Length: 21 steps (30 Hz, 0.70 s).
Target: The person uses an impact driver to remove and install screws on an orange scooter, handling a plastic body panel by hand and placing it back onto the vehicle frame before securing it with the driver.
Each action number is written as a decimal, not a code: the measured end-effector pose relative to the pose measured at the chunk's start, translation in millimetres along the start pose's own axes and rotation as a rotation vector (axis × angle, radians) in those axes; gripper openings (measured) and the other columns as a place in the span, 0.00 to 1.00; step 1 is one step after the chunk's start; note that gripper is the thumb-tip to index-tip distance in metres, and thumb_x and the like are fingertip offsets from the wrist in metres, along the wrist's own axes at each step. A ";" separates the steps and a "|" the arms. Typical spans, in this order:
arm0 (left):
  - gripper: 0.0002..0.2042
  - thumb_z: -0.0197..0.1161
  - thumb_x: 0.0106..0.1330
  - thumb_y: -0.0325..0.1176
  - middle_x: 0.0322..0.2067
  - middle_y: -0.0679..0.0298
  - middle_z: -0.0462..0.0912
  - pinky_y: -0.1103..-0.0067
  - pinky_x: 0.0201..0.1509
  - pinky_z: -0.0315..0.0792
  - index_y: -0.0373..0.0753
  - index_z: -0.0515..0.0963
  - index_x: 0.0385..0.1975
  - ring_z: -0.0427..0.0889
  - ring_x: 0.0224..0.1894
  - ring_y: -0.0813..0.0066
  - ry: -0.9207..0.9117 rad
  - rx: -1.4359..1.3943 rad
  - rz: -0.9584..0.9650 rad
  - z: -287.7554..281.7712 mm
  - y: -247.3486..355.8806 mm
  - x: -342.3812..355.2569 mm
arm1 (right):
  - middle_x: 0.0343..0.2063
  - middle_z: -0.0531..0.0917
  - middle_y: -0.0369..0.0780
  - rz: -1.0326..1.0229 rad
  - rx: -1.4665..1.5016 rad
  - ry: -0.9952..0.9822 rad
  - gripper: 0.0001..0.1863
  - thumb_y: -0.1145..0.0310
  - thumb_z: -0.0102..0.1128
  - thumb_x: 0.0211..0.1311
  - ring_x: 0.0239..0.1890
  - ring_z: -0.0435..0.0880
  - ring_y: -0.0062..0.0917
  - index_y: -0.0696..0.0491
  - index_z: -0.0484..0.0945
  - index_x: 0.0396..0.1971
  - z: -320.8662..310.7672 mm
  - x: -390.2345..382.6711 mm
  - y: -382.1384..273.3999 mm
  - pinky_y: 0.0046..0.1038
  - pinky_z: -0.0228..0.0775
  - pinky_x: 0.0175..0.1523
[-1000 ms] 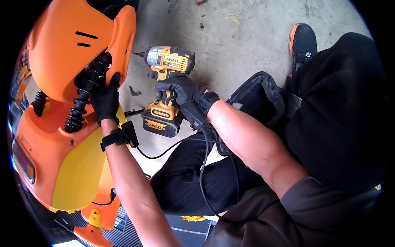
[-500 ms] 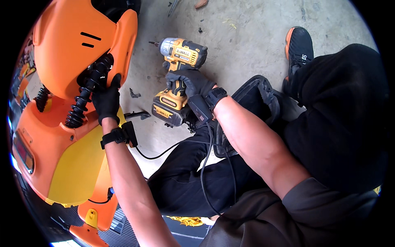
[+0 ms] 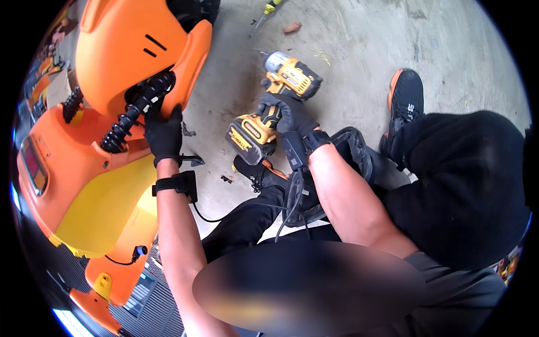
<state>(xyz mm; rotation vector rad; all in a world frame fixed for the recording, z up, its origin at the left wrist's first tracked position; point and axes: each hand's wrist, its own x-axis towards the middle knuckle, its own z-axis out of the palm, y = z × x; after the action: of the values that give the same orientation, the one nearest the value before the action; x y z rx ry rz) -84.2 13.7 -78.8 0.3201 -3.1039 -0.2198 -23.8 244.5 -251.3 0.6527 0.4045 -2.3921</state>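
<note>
My gloved right hand (image 3: 289, 114) is closed round the handle of a yellow-and-black cordless impact driver (image 3: 293, 77). The driver's bit end points up and left, and its battery hangs over the floor. At the left, my gloved left hand (image 3: 163, 135) reaches up under an orange body panel (image 3: 132, 50), beside the lower edge of its fender. Its thumb shows at that edge, while the other fingers are partly hidden. Right beside this hand is a black coil-spring shock absorber (image 3: 135, 112), slanting between the upper panel and the orange lower body (image 3: 62, 151).
A yellow panel (image 3: 106, 208) joins the orange body below my left wrist. A screwdriver (image 3: 264, 18) and small black pieces (image 3: 226, 179) lie on the concrete floor. A black moulded part (image 3: 359, 157) rests by my legs. Cables (image 3: 210, 218) run from both wrist bands.
The impact driver has moved right and away from the orange panel, in my right hand. My left hand stays at the panel. The view has shifted, showing more of the screwdriver and a shoe.
</note>
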 end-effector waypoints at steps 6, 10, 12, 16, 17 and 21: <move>0.26 0.67 0.56 0.29 0.51 0.54 0.74 0.73 0.45 0.74 0.36 0.69 0.57 0.78 0.41 0.63 -0.001 -0.081 0.007 -17.4 0.4 -24.7 | 0.33 0.79 0.40 -0.210 -0.016 0.027 0.07 0.68 0.54 0.63 0.37 0.79 0.25 0.57 0.74 0.34 6.6 -2.5 -8.5 0.27 0.74 0.47; 0.27 0.66 0.56 0.28 0.51 0.53 0.70 0.70 0.44 0.74 0.37 0.67 0.57 0.78 0.39 0.61 0.063 0.018 0.104 -13.2 -12.5 -35.8 | 0.28 0.78 0.40 -0.272 0.031 0.022 0.05 0.72 0.57 0.58 0.34 0.80 0.29 0.56 0.74 0.31 -4.4 12.6 -17.3 0.30 0.76 0.44; 0.25 0.65 0.56 0.28 0.50 0.53 0.71 0.70 0.41 0.73 0.37 0.68 0.55 0.78 0.38 0.61 0.120 0.053 0.135 -20.7 -24.8 -50.3 | 0.29 0.78 0.40 -0.551 -0.424 -0.037 0.06 0.72 0.57 0.57 0.34 0.80 0.29 0.56 0.73 0.33 -0.7 9.8 -18.8 0.30 0.76 0.44; 0.18 0.62 0.58 0.33 0.40 0.51 0.78 0.69 0.43 0.73 0.37 0.73 0.49 0.80 0.39 0.59 0.086 -0.138 0.039 10.1 -36.3 -97.8 | 0.30 0.79 0.39 -1.023 -1.293 -0.174 0.14 0.79 0.57 0.54 0.36 0.82 0.28 0.54 0.72 0.41 9.2 -19.7 -55.7 0.29 0.75 0.46; 0.18 0.62 0.58 0.36 0.42 0.51 0.79 0.68 0.45 0.73 0.37 0.74 0.47 0.80 0.41 0.57 -0.007 -0.109 -0.007 21.0 -46.5 -113.2 | 0.31 0.79 0.39 -1.104 -1.352 -0.174 0.16 0.81 0.57 0.53 0.36 0.82 0.27 0.54 0.72 0.43 25.0 -31.6 -52.4 0.29 0.75 0.46; 0.21 0.60 0.54 0.44 0.47 0.48 0.79 0.65 0.53 0.71 0.36 0.77 0.44 0.78 0.50 0.51 -0.492 -0.175 -0.228 57.3 -44.9 -153.4 | 0.33 0.80 0.38 -1.251 -1.601 -0.238 0.14 0.77 0.57 0.58 0.37 0.81 0.25 0.55 0.74 0.46 68.2 -60.6 -74.3 0.27 0.74 0.47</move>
<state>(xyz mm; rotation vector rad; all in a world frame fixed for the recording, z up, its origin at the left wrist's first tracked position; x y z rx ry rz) 73.5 9.4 -141.7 0.7148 -3.4789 -0.6635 -53.6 301.1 -152.5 -0.8512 2.6882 -1.9082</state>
